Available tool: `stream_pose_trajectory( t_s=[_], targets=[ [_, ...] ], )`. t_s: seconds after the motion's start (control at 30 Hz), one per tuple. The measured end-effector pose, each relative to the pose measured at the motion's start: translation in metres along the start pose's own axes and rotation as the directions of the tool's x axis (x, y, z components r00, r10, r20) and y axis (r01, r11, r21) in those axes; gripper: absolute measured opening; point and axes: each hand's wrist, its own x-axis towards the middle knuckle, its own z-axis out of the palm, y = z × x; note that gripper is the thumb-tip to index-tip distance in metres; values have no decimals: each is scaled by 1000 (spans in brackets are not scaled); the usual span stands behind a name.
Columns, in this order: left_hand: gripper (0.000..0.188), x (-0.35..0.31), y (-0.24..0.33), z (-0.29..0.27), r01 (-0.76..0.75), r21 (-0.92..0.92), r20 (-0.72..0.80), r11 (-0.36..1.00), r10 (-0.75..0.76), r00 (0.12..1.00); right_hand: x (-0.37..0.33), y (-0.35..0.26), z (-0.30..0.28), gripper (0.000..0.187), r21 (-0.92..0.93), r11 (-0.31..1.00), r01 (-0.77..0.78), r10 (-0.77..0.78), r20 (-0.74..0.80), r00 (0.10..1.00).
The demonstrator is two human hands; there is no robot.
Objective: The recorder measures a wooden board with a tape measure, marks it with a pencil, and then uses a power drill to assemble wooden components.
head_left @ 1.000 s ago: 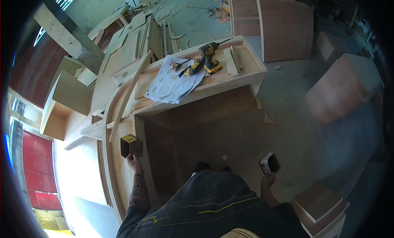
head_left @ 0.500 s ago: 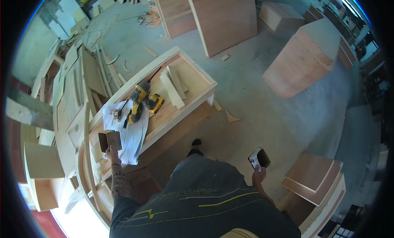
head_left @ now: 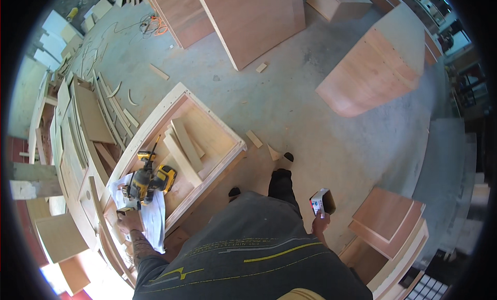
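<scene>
I'm looking straight down over the dark shirt: the left hand (head_left: 128,221) is down at the near end of the wooden frame (head_left: 155,119), fingers wrapped around a small dark box (head_left: 126,212) right against the white cloth (head_left: 150,217) where the yellow-and-black drill (head_left: 147,181) lies. The right hand (head_left: 320,222) hangs out by the hip, gripping a small white carton (head_left: 322,201) with a red edge and an open dark end. By my read, the dark box is just arriving at the frame, not released; the carton is nowhere near it yet. Loose wooden slats (head_left: 181,150) sit inside the frame, unfastened as far as I can tell.
</scene>
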Motion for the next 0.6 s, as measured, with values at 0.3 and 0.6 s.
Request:
stream_pose_trajectory(
  t_s=[0.3, 0.6],
  targets=[
    [73, -138, 123, -78, 20, -797, 322, 603, 397, 859, 226, -106, 41, 32, -92, 924, 371, -336, 268, 903],
    [100, -247, 187, -100, -243, -348, 390, 906, 376, 841, 380, -339, 128, 28, 24, 816, 577, -542, 378, 751]
  ],
)
